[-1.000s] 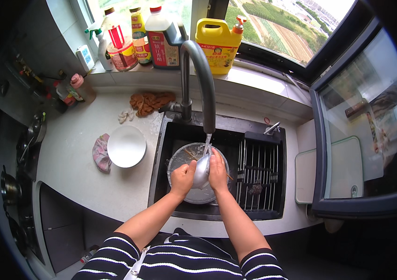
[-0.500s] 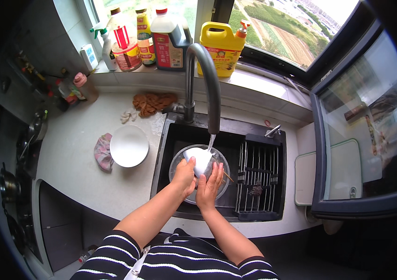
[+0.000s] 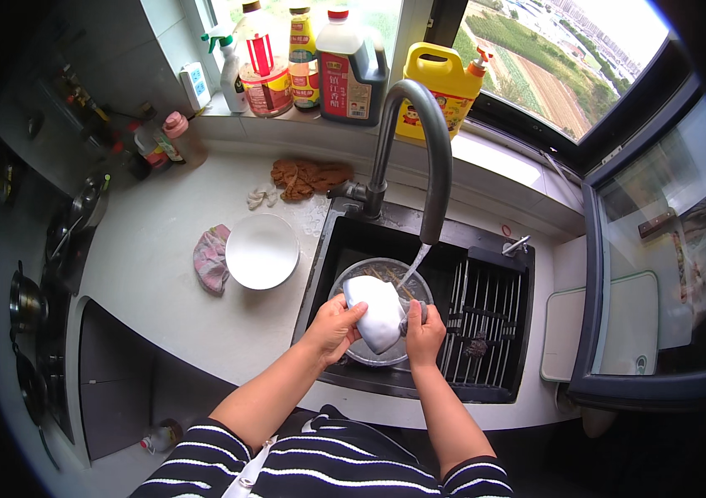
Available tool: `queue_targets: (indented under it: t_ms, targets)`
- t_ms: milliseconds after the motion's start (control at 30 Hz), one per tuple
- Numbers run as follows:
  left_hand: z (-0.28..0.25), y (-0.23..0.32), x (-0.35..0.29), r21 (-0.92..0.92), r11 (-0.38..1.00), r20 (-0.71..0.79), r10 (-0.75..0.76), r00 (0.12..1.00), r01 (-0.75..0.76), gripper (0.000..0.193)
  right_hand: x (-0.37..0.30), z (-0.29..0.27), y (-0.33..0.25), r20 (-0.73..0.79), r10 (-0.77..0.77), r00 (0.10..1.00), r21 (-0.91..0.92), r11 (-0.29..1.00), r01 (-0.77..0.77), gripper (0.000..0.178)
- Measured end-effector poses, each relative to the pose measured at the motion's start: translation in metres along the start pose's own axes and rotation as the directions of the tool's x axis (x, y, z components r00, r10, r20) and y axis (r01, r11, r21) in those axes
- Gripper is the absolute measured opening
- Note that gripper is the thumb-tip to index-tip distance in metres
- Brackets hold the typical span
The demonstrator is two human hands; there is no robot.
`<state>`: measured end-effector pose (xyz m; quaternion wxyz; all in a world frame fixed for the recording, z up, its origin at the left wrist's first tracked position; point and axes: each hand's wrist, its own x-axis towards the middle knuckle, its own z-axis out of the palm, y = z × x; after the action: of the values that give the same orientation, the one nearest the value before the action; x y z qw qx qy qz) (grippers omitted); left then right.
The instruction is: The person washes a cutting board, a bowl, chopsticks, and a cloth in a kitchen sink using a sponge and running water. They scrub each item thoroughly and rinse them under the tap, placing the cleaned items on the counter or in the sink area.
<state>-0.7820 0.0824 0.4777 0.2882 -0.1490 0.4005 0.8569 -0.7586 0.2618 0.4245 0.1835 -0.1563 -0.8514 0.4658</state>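
Observation:
Over the sink [image 3: 307,319], my left hand [image 3: 334,328] grips a white bowl [image 3: 376,311] by its edge, thumb on the outside. The bowl is tilted on its side. At its right side my right hand [image 3: 425,336] closes round a small dark grey wad, held against the bowl; whether it is a cloth or a sponge I cannot tell. Beneath them stands a round, see-through basin [image 3: 386,358] with water and several chopsticks [image 3: 379,274]. Water [image 3: 414,266] runs from the grey faucet [image 3: 438,174] just behind the bowl.
Left of the sink, a white bowl [image 3: 262,251] stands beside a pinkish cloth [image 3: 212,261]; a brown cloth [image 3: 307,178] lies behind. A drain rack [image 3: 486,332] holds a dark scrubber [image 3: 476,347]. Bottles and a yellow jug [image 3: 432,91] line the sill. An open window pane [image 3: 660,290] juts in right.
The bowl has come nearer and turned, out of the water stream. My right hand has moved to its right side, and the dark grey wad now shows there. The view has shifted left.

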Motion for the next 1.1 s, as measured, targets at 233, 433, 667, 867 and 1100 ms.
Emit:
queue_targets:
  t_ms: [233, 433, 667, 867, 1100]
  targets:
    - [-0.017, 0.041, -0.038, 0.476, 0.811, 0.162, 0.3, 0.94, -0.341, 0.023, -0.001, 0.033, 0.034, -0.039, 0.015, 0.999, 0.025, 1.0, -0.014, 0.029]
    - [-0.042, 0.075, -0.054, 0.867, -0.395, 0.497, 0.637, 0.59, -0.304, 0.015, -0.006, 0.06, 0.046, 0.258, 0.122, 0.958, -0.19, 0.979, -0.073, 0.042]
    - [-0.106, 0.104, -0.044, 0.732, -0.676, 0.562, 0.525, 0.639, -0.089, 0.011, 0.001, 0.073, 0.076, 0.415, 0.305, 0.857, -0.37, 0.917, -0.147, 0.04]
    - [-0.131, 0.094, -0.035, 0.743, -0.669, 0.512, 0.535, 0.672, -0.034, 0.01, 0.019, 0.087, 0.101, 0.365, 0.302, 0.881, -0.489, 0.867, -0.094, 0.046]
    - [-0.114, 0.077, -0.036, 0.752, -0.659, 0.465, 0.547, 0.696, 0.016, 0.036, 0.039, 0.109, 0.133, 0.331, 0.344, 0.879, -0.635, 0.77, -0.063, 0.084]
